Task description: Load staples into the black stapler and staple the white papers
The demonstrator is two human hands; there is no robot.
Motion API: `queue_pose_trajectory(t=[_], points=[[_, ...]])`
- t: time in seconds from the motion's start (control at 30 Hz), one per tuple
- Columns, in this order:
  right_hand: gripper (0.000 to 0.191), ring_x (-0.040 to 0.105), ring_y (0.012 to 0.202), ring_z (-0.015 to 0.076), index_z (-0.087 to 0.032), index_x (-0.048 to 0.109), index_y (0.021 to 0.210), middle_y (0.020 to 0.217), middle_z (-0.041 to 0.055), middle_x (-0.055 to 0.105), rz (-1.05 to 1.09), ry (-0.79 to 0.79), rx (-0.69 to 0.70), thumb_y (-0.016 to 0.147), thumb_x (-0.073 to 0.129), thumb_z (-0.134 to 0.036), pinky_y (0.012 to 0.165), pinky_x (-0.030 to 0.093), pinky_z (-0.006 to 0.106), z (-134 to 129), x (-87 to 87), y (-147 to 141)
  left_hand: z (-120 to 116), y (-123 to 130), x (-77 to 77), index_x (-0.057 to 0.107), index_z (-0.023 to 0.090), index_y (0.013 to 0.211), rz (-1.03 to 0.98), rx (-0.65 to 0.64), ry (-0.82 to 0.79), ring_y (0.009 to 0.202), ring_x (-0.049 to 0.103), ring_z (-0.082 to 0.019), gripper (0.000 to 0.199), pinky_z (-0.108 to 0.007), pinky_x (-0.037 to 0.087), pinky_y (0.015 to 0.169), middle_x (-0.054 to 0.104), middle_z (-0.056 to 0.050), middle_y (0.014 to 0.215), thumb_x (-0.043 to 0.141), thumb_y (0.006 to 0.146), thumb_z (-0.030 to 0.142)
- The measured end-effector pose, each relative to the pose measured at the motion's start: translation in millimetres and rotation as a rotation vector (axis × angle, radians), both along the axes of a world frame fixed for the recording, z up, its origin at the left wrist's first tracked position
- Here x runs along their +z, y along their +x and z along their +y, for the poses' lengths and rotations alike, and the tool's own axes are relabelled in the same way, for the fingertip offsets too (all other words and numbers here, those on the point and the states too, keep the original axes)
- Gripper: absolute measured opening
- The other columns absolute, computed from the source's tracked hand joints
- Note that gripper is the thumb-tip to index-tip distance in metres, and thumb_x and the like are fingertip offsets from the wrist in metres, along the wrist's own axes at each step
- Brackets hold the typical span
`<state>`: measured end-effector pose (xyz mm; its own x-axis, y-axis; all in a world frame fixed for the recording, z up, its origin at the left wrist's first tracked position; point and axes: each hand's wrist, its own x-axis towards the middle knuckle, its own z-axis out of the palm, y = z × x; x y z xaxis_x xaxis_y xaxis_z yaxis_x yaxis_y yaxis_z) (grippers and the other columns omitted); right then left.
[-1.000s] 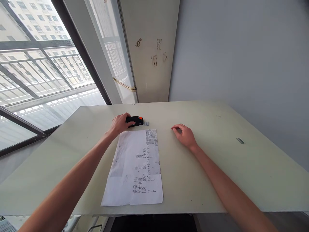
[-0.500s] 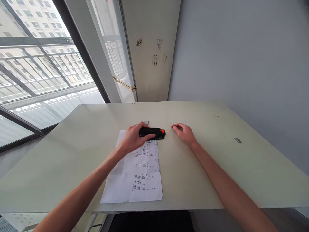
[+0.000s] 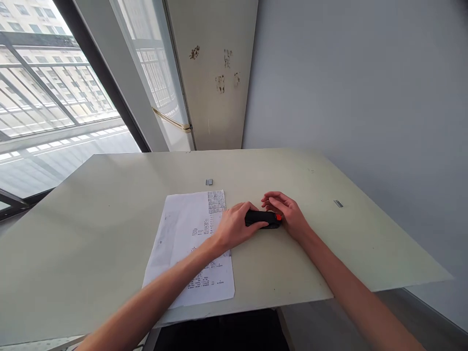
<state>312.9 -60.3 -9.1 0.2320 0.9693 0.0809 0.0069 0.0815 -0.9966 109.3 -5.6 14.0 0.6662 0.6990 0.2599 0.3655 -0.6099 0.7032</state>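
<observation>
A black stapler (image 3: 261, 218) with a red-orange tip lies sideways on the table, right of the paper's edge. My left hand (image 3: 236, 225) is wrapped round its left end. Beside the red tip is my right hand (image 3: 287, 212), its fingers curved and apart; whether it touches the stapler I cannot tell. Under my left forearm lies a printed sheet of paper (image 3: 175, 229), and a dense block of print shows at its top right corner.
The pale table (image 3: 102, 234) has a small strip of staples (image 3: 209, 182) beyond the paper and another grey strip (image 3: 338, 204) at the right. A grey wall (image 3: 347, 87) borders the right side; a window (image 3: 44, 87) is at left.
My left hand has carried the stapler off the paper to the right and nearer to me. My right hand's fingers have spread from a pinch, beside the stapler's tip. The view has shifted.
</observation>
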Motion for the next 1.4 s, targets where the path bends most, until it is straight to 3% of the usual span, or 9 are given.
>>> queue_pose_trajectory(t=[0.13,0.3,0.43,0.77,0.9,1.03,1.27,1.4], points=[[0.027,0.071,0.094,0.0214,-0.027,0.07,0.111,0.112,0.0066,0.076,-0.03,-0.005,0.039,0.094,0.066,-0.048,0.09,0.059,0.04,1.5,1.8,-5.4,5.9,-7.2,-1.5,0.067,0.027,0.109,-0.01,-0.061,-0.092,0.093,0.072,-0.024,0.034,-0.036,0.056,0.078,0.077,-0.002,0.103,0.081,0.086,0.048],[0.029,0.071,0.089,0.0205,-0.025,0.069,0.11,0.107,0.0068,0.076,-0.118,-0.026,0.022,0.097,0.063,-0.051,0.084,0.058,0.038,2.4,4.9,-10.8,17.3,-39.9,1.0,0.058,0.027,0.136,0.06,-0.181,-0.089,0.111,0.069,-0.028,0.06,-0.042,0.057,0.092,0.071,-0.009,0.126,0.084,0.084,0.046],[0.033,0.071,0.086,0.021,-0.025,0.069,0.109,0.104,0.0071,0.075,-0.165,-0.074,-0.019,0.099,0.059,-0.055,0.081,0.059,0.038,-1.0,4.8,-11.2,20.0,-56.9,-7.5,0.06,0.028,0.13,0.032,-0.175,-0.075,0.112,0.068,-0.027,0.048,-0.042,0.056,0.096,0.072,-0.006,0.12,0.081,0.087,0.038],[0.035,0.071,0.082,0.0216,-0.027,0.066,0.109,0.101,0.0067,0.076,-0.215,-0.092,-0.058,0.099,0.059,-0.06,0.077,0.06,0.038,-2.8,2.7,-14.6,21.9,-55.3,-19.6,0.069,0.025,0.106,-0.033,-0.148,-0.071,0.097,0.069,-0.023,0.015,-0.037,0.056,0.083,0.073,-0.005,0.109,0.072,0.096,0.037],[0.038,0.073,0.095,0.0249,-0.029,0.071,0.115,0.106,0.0068,0.077,-0.257,-0.105,0.076,0.092,0.07,-0.06,0.086,0.06,0.04,-8.1,7.9,-11.1,21.7,-57.2,-21.6,0.068,0.024,0.104,-0.036,-0.159,-0.006,0.097,0.07,-0.022,0.013,-0.036,0.056,0.083,0.073,-0.005,0.108,0.067,0.1,0.036],[0.041,0.071,0.098,0.028,-0.03,0.076,0.107,0.105,0.0042,0.078,-0.405,-0.153,0.228,0.075,0.089,-0.052,0.086,0.059,0.04,-13.0,9.5,-9.3,23.2,-60.0,-17.5,0.065,0.022,0.106,-0.014,-0.202,0.117,0.102,0.068,-0.025,0.013,-0.04,0.055,0.089,0.073,-0.008,0.112,0.062,0.104,0.034],[0.043,0.072,0.095,0.028,-0.026,0.077,0.103,0.106,0.0059,0.079,-0.356,-0.156,0.105,0.072,0.091,-0.051,0.082,0.058,0.04,-9.2,-2.1,4.6,46.6,-75.6,-4.0,0.064,0.022,0.104,0.08,-0.229,0.247,0.102,0.067,-0.026,0.014,-0.043,0.053,0.092,0.073,-0.008,0.107,0.06,0.103,0.035],[0.045,0.072,0.097,0.028,-0.026,0.077,0.103,0.109,0.0065,0.079,-0.322,-0.164,0.105,0.07,0.092,-0.053,0.084,0.059,0.04,-6.4,-1.9,8.2,53.2,-80.4,-1.2,0.066,0.023,0.102,0.115,-0.221,0.27,0.103,0.068,-0.026,0.016,-0.042,0.053,0.092,0.073,-0.006,0.106,0.06,0.104,0.038]])
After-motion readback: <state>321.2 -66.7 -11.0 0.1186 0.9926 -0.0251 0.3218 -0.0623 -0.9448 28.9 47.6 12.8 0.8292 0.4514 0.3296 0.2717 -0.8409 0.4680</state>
